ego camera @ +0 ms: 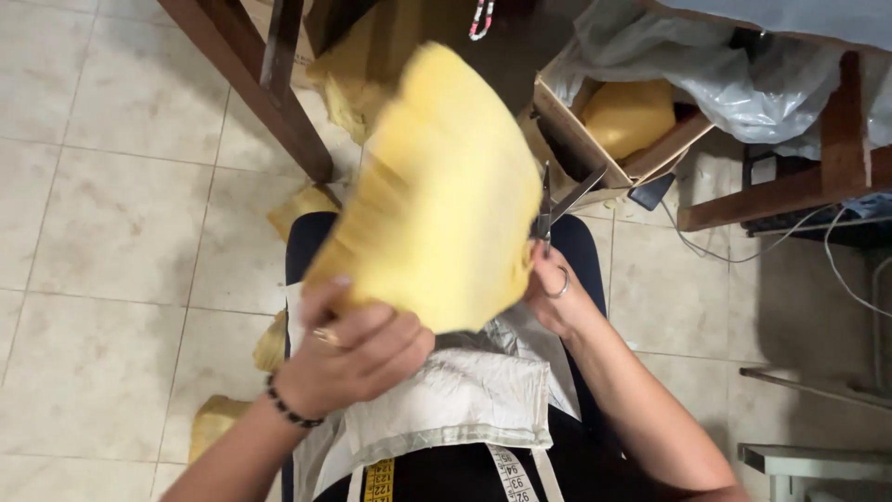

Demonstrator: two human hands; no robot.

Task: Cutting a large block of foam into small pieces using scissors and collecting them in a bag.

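Note:
My left hand (358,349) grips the lower edge of a large yellow foam piece (437,195), held up over my lap and blurred by motion. My right hand (557,293), a ring on one finger, holds a pair of scissors (557,200) with the blades apart, right at the foam's right edge. A white woven sack cloth (455,400) lies across my lap under both hands. A measuring tape (511,474) hangs down my front at the bottom of the view.
Yellow foam scraps (216,423) lie on the tiled floor at left. A wooden table leg (269,88) stands at the upper left. At upper right sit a cardboard box (576,139) with foam inside, plastic sheeting (743,84) and cables (818,242).

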